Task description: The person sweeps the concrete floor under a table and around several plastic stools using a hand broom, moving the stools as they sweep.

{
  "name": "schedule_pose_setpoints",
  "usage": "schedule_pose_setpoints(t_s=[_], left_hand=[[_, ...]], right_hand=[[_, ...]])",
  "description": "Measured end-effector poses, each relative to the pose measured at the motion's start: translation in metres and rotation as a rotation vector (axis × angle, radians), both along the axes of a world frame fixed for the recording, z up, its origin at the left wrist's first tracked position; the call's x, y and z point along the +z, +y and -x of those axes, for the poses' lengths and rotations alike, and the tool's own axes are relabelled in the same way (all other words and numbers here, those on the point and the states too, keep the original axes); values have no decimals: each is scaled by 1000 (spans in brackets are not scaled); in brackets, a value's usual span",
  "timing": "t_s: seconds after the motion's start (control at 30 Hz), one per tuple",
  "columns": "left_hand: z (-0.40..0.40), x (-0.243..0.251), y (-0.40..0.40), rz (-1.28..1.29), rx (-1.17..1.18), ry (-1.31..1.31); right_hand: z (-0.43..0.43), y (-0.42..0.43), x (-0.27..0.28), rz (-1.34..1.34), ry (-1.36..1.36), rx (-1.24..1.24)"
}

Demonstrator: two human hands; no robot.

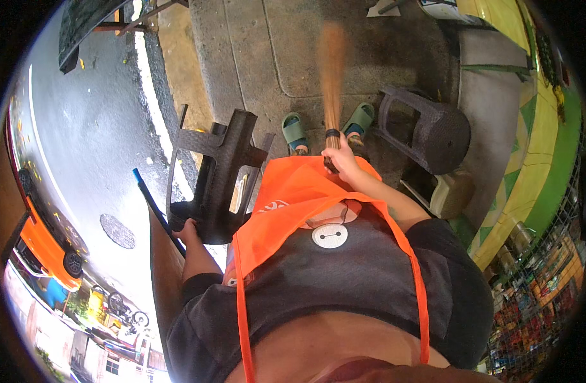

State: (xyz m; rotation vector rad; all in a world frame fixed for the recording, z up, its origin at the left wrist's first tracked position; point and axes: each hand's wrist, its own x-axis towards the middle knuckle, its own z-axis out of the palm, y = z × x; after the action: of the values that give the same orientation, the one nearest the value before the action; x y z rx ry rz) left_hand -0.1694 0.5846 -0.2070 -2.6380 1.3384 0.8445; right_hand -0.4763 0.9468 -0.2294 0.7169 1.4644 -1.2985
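Observation:
My left hand [187, 232] grips a dark woven-texture plastic stool [231, 167] near its seat. The stool is tilted, and its legs point away from me. In my right hand [344, 158] is a stick broom [332, 139], held by its bound handle. Its bristles extend forward over the concrete and blur with motion. An orange apron [293, 182] hangs in front of me between both hands. Just past the broom handle are my feet in green slide sandals [293, 125].
Another dark plastic stool [441, 136] is at my right, near a beige container [448, 194]. A wire mesh [537, 311] fronts shelved goods. Wet road lies left, with an orange vehicle [46, 244] and a manhole cover [118, 230]. A dark tabletop [84, 28] juts in at upper left.

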Motion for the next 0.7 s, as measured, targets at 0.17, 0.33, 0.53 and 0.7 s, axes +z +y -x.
schedule_pose_setpoints(t_s=[0.17, 0.33, 0.53, 0.7], left_hand=[[-27, -11, -18, 71, -123, -310], [-28, 0, -12, 58, -36, -175], [-78, -14, -28, 129, -28, -169], [-56, -10, -22, 89, 8, -141]], right_hand=[[2, -15, -22, -40, -391, 396], [24, 25, -27, 303, -278, 341], [-24, 15, -39, 10, 63, 19], [23, -19, -45, 46, -196, 663]])
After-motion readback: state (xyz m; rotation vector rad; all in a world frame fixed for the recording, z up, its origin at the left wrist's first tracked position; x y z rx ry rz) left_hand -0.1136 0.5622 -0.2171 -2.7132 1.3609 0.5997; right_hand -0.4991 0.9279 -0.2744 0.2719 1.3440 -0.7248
